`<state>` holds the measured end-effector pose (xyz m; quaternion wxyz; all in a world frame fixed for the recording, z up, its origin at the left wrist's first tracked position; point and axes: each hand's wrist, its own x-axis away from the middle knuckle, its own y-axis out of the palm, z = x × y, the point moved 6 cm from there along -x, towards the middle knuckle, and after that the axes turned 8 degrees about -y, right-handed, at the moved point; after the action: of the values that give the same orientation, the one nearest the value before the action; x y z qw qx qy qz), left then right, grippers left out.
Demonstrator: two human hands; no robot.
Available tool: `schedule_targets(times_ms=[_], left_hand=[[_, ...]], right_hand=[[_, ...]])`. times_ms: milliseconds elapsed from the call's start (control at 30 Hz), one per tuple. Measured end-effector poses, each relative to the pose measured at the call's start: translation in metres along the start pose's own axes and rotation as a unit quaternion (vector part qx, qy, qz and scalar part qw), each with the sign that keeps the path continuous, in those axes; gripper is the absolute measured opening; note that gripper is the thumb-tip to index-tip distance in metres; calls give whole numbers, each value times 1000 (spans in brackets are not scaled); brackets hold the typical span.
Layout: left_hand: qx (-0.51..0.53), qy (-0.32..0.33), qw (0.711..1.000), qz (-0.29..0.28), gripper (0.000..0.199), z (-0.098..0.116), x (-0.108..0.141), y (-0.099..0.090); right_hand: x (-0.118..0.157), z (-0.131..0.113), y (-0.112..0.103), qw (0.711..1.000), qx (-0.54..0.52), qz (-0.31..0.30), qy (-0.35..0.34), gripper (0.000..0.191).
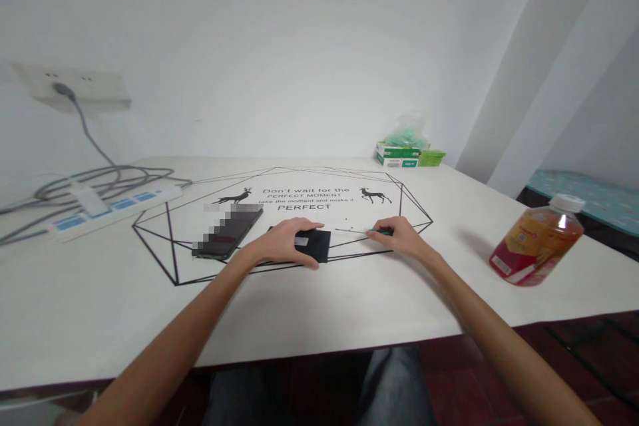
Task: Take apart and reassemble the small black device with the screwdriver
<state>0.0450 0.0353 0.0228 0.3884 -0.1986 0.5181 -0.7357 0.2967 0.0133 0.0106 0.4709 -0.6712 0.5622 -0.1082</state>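
Observation:
My left hand (288, 239) lies across a flat black rectangular device (321, 246) on the table, thumb at its near edge and fingers at its far edge. A pale label (301, 241) shows on the device's top; its left part is hidden under the hand. My right hand (399, 235) is closed around the green handle of a thin screwdriver (372, 231). Its slim shaft points left toward the device, low over the table, with the tip a little apart from it. Several tiny dark specks, too small to name, lie just beyond the shaft.
Left of the device lies a smartphone (232, 233). A power strip (117, 212) with coiled grey cable (124, 176) is at far left. A drink bottle (536, 243) stands at right. Green-and-white boxes (398, 154) under a plastic bag (407, 132) sit at the back.

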Motion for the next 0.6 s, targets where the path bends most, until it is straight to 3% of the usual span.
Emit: schedule_targets(times_ms=[367,600], left_hand=[[10,5,1000,19,74,8,0,0],[13,8,1000,19,72,8,0,-1]], right_hand=[[5,-19,13,991,-85,-108,4,39],[5,-23,18,987,-105,-119,-1,36]])
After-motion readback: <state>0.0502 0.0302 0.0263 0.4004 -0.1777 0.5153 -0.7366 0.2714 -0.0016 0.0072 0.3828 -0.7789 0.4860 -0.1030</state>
